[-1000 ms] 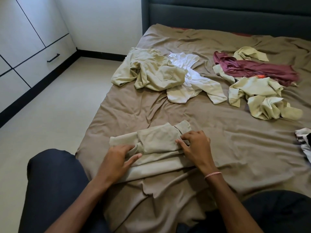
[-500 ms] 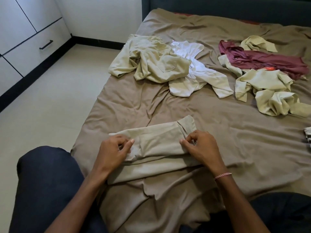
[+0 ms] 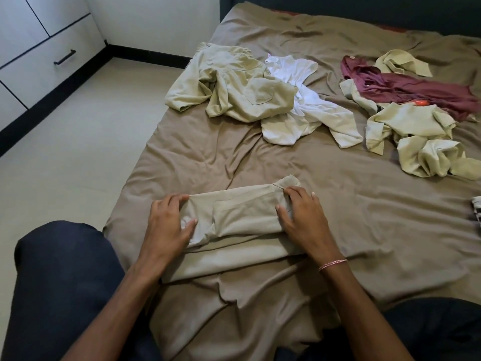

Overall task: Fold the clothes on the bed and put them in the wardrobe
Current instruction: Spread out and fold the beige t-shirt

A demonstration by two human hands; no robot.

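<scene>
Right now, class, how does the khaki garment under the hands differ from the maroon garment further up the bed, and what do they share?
The khaki garment is pale beige, the maroon garment dark red. The khaki garment is folded into a flat band; the maroon garment lies crumpled. The left hand and right hand grip the khaki garment; neither touches the maroon garment. Both lie on the brown bedsheet.

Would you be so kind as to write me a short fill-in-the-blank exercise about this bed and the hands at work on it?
The left hand and right hand grip opposite ends of the beige garment, which lies on the ____.
The thread bracelet sits on the ____ wrist.
The drawer with the black handle is ____.
The maroon garment lies to the ____ of the white garment.
Missing words: bed, right, closed, right.
</scene>
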